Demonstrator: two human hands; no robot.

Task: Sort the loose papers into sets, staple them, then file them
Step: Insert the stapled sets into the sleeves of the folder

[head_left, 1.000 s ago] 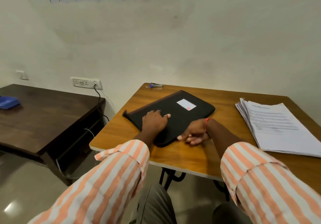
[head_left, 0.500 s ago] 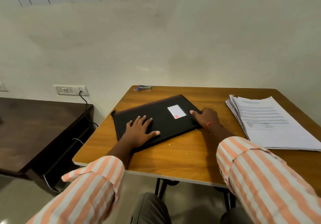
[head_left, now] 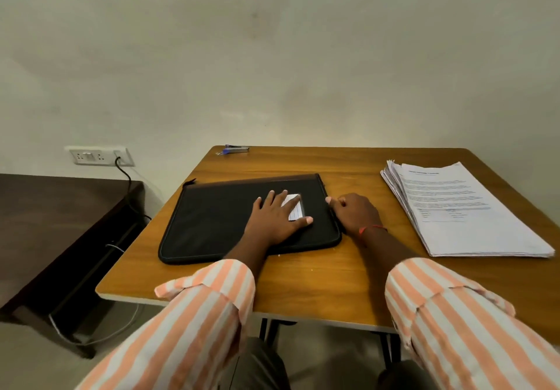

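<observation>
1. Black fabric folder (head_left: 212, 223) lies flat on the wooden table (head_left: 333, 283), left of centre. Its long axis runs left to right across you, only slightly askew.
2. Your left hand (head_left: 272, 220) rests on top of the folder. Its fingers (head_left: 271, 199) are straight and spread, grasping nothing, pressing down and partly covering the white label (head_left: 295, 212).
3. Your right hand (head_left: 354, 214) sits at the folder's right short edge, fingers curled in against it. You cannot tell from here whether they pinch a zip or the edge, or only touch it.
4. The paper stack (head_left: 472, 214) lies well apart from the folder, to the right and beyond your right hand. Its long axis runs away from you, and neither hand touches it. Your right hand is clearly the nearer one.
5. The stapler (head_left: 235, 149) sits at the far left corner of the table, past the folder's far edge. It is on your left hand's side.
6. The task looks barely begun: the sheets appear unsorted and unstapled. The step in hand seems to be opening the folder. Because that edge lies directly under your right fingers, let them work it while your left palm pins the folder flat.
</observation>
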